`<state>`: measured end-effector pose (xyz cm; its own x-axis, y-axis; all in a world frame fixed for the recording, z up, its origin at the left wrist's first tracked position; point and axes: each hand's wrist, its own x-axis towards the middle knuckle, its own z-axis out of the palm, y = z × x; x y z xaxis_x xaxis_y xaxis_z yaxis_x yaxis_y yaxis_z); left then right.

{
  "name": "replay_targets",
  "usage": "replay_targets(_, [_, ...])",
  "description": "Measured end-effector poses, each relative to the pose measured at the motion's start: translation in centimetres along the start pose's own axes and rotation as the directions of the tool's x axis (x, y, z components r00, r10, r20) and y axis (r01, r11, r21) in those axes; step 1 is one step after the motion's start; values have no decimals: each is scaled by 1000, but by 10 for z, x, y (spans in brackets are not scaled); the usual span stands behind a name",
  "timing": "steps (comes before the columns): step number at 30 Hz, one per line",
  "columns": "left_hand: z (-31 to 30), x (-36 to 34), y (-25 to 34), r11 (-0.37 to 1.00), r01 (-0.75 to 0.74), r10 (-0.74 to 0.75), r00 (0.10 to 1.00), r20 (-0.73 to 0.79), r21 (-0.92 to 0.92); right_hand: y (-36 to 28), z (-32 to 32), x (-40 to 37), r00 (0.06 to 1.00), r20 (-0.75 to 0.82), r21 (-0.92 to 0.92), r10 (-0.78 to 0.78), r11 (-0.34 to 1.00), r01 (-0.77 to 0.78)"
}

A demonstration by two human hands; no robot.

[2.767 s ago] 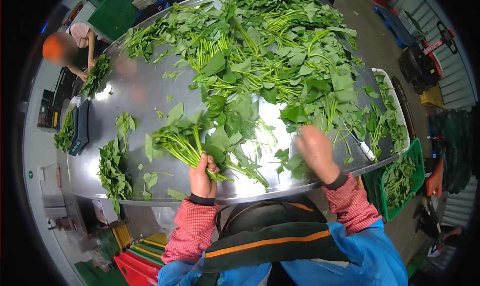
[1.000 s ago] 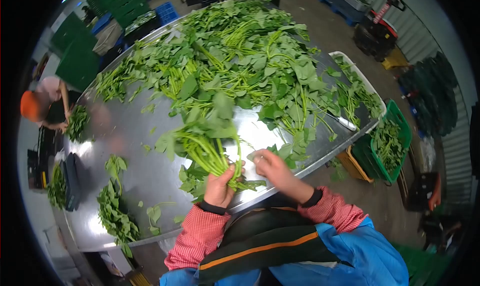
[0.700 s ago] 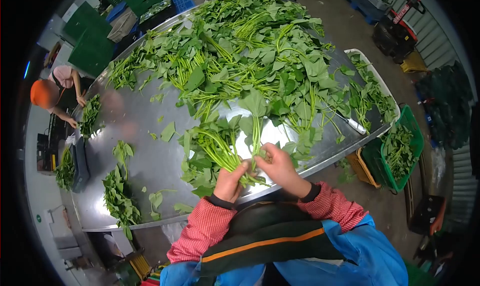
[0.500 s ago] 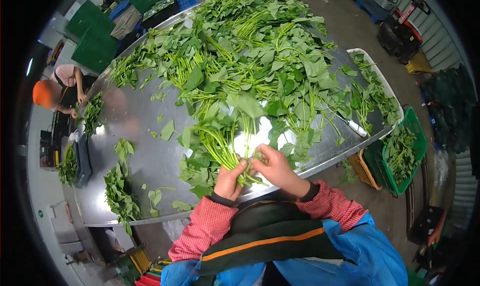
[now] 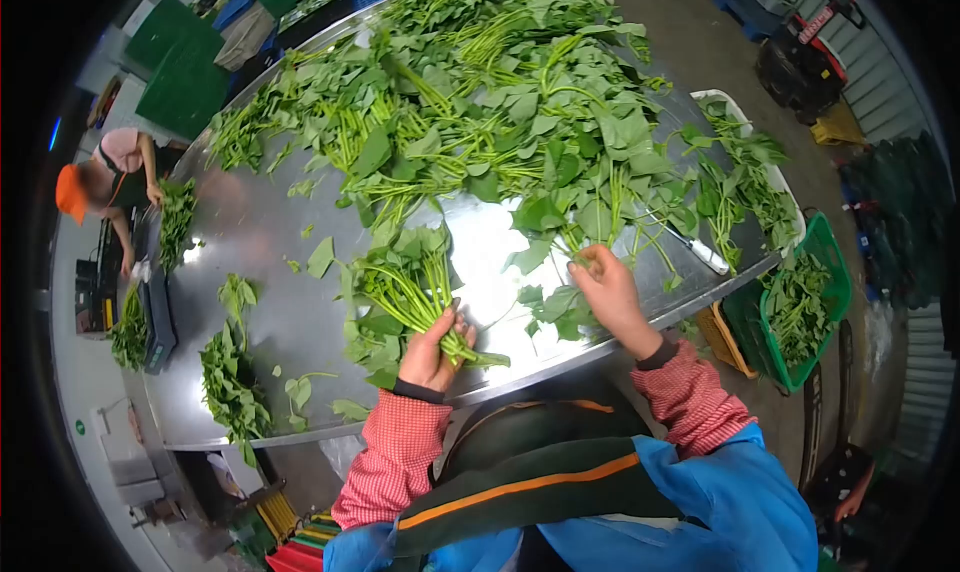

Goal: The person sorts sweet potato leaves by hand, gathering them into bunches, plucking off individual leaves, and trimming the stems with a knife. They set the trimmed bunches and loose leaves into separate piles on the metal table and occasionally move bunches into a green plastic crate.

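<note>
My left hand (image 5: pixel 432 350) is closed around the stems of a bunch of leafy greens (image 5: pixel 410 282), which look like sweet potato leaves. The leaves point away from me and the stem ends stick out to the right of my fist. My right hand (image 5: pixel 612 297) reaches to the near edge of the big pile of greens (image 5: pixel 480 102). Its thumb and fingers pinch a leafy stem (image 5: pixel 566 244) there. A few loose leaves (image 5: pixel 560 310) lie on the metal table (image 5: pixel 300 222) just left of that hand.
A white-handled knife (image 5: pixel 708 256) lies near the table's right edge. Beyond are a white tub (image 5: pixel 795 212) and a green crate (image 5: pixel 838 272) with greens. Small bunches (image 5: pixel 232 382) lie at left. A co-worker (image 5: pixel 130 172) stands at the far left beside a scale (image 5: pixel 158 317).
My hands have moved apart. The left shifted left with its bunch; the right left that bunch, moved right and took a stem at the pile. The co-worker's lower arm moved toward the scale.
</note>
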<state>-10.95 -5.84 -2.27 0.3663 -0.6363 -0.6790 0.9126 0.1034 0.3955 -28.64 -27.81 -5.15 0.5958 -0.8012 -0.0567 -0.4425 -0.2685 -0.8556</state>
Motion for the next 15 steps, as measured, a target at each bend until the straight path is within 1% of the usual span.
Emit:
replay_targets(1, [0,-1,1,998,65,-65,997,28,6,-2,-6,4,997,-77,-98,11,995,-18])
replay_targets(2, [1,-3,1,996,78,-80,996,47,34,-6,-13,14,988,-155,-191,13,981,-43])
replay_targets(3, [-3,-3,0,998,60,-62,994,95,18,-8,-20,26,972,-233,-278,7,958,-74])
replay_targets(4, [1,-6,-1,999,4,-10,994,111,51,-5,-29,39,961,-272,-303,45,944,-130])
replay_targets(6, [17,-13,1,988,-103,88,989,123,119,25,-36,64,979,-201,-467,17,877,-111])
replay_targets(7, [22,-15,-2,981,-128,109,985,132,146,39,-37,70,987,-160,-544,9,834,-96])
replay_targets(8, [27,-15,-3,972,-158,134,980,146,172,51,-36,75,988,-150,-575,-49,817,-47])
replay_targets(9, [33,-13,-4,962,-192,162,974,159,194,44,-39,79,992,-118,-250,46,965,-74])
replay_targets(10, [40,-13,-5,953,-206,175,973,149,222,37,-38,79,991,-44,104,125,987,-120])
replay_targets(11, [42,-11,-8,952,-207,173,972,161,224,31,-36,74,983,55,442,176,878,-182])
replay_targets(12, [44,-8,-11,952,-207,170,970,173,227,-14,-50,57,932,215,583,291,728,-362])
replay_targets(15, [59,-3,-16,950,-211,167,966,198,228,-15,-42,36,928,324,674,187,642,-365])
